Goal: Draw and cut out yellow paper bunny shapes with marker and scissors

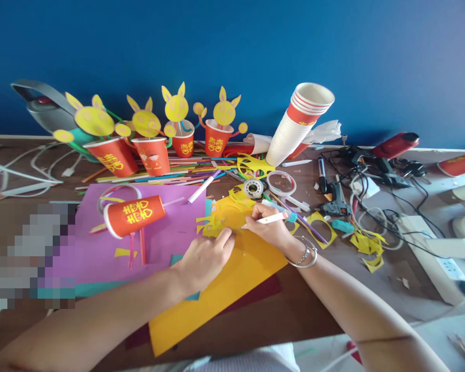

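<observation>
My right hand (269, 226) is closed around a white marker (272, 218), its tip down at the edge of a round yellow paper disc (232, 217). The disc lies on a deep yellow sheet of paper (220, 310). My left hand (207, 258) rests on the sheet, index finger stretched out to the disc's near edge, gripping nothing. Yellow paper scraps (207, 226) with cut curves lie around the disc. To the left, a red paper cup (135, 216) with straw pieces on it lies tipped over on a purple sheet (81, 237).
Along the wall stand several red cups (152, 157) with yellow paper animal figures. A tall stack of cups (290, 132) leans behind the work. Tape rolls (281, 183), coloured straws, glue guns (335, 199), cables and a white power strip (430, 258) crowd the table.
</observation>
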`<move>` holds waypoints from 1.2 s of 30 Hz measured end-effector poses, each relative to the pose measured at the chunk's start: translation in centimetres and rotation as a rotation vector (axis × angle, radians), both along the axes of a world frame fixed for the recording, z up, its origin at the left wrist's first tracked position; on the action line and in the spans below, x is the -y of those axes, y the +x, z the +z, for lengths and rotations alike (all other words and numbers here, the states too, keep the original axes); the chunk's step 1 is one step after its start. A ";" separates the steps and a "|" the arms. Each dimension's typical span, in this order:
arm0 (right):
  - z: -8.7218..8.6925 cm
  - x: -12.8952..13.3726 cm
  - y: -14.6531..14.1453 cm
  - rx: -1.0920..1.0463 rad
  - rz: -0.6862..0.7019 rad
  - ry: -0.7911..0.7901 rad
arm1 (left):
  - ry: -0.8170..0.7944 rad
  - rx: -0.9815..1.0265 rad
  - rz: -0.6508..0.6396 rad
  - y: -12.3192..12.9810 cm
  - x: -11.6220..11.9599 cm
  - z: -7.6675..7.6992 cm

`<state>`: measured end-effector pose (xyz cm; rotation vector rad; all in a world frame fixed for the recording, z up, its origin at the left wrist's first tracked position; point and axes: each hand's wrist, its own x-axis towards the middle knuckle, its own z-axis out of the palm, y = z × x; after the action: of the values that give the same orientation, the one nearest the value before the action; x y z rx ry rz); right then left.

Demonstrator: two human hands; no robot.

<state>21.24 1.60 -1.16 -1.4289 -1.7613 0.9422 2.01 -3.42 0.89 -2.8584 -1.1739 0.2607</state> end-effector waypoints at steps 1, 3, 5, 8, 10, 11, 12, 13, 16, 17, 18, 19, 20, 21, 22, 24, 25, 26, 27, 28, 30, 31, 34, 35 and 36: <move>0.0 0.0 0.0 0.008 -0.005 -0.002 | -0.002 -0.005 -0.003 0.0 0.0 0.0; -0.1 0.0 -0.1 0.029 -0.015 0.003 | -0.003 -0.016 -0.005 0.0 0.0 0.1; -0.3 0.0 -0.1 0.058 -0.019 0.019 | -0.001 -0.023 -0.003 0.1 0.0 0.2; -0.4 0.0 -0.1 0.086 -0.012 0.040 | 0.002 -0.027 -0.005 0.1 -0.1 0.3; -0.5 0.0 -0.1 0.096 -0.013 0.050 | 0.001 -0.027 -0.005 0.1 -0.1 0.2; -0.6 0.0 -0.1 0.098 -0.013 0.053 | 0.001 -0.026 -0.004 0.1 -0.1 0.2; -0.6 0.0 -0.1 0.099 -0.013 0.057 | 0.000 -0.024 -0.003 0.1 -0.1 0.2; -0.6 0.0 0.0 0.099 -0.012 0.060 | 0.001 -0.021 -0.002 0.1 -0.1 0.2; -0.7 0.1 0.0 0.093 -0.004 0.071 | 0.010 -0.005 -0.002 0.1 0.0 0.1; -0.7 0.1 0.0 0.089 0.001 0.074 | 0.014 0.001 -0.004 0.1 0.0 0.1; -0.6 0.1 0.0 0.085 0.005 0.075 | 0.018 0.006 -0.004 0.1 0.0 0.0; -0.5 0.1 0.0 0.081 0.011 0.074 | 0.020 0.010 -0.004 0.1 0.0 0.0; -0.5 0.1 0.0 0.080 0.016 0.070 | 0.019 0.013 -0.003 0.1 0.0 0.0; -0.4 0.1 -0.1 0.081 0.020 0.065 | 0.016 0.017 -0.001 0.1 0.0 0.0; -0.3 0.1 -0.1 0.085 0.023 0.063 | 0.010 0.020 0.004 0.1 0.0 0.0; -0.3 0.1 -0.1 0.095 0.023 0.066 | 0.001 0.024 0.010 0.1 0.0 0.0; -0.3 0.1 -0.2 0.101 0.020 0.069 | -0.003 0.025 0.011 0.1 0.0 0.0; -0.3 0.1 -0.2 0.107 0.016 0.071 | -0.007 0.026 0.014 0.1 0.0 0.0; -0.4 0.0 -0.2 0.113 0.011 0.071 | -0.013 0.028 0.018 0.1 0.0 0.1; -0.4 0.0 -0.2 0.117 0.006 0.070 | -0.021 0.030 0.024 0.1 0.0 0.1; -0.4 0.0 -0.2 0.117 -0.002 0.062 | -0.035 0.028 0.032 0.1 0.0 0.2; -0.3 0.0 -0.1 0.108 -0.006 0.054 | -0.038 0.021 0.030 0.1 0.0 0.3; -0.2 0.0 -0.1 0.073 -0.026 0.022 | -0.023 -0.015 0.008 0.1 0.0 0.3; -0.1 0.0 -0.1 0.067 -0.034 0.015 | -0.012 -0.021 0.004 0.1 0.0 0.3; -0.1 0.0 -0.1 0.065 -0.039 0.012 | -0.002 -0.023 0.003 0.1 0.0 0.2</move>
<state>21.15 1.64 -1.24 -1.4958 -1.7770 0.8726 2.11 -3.40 1.13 -2.8481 -1.1748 0.2938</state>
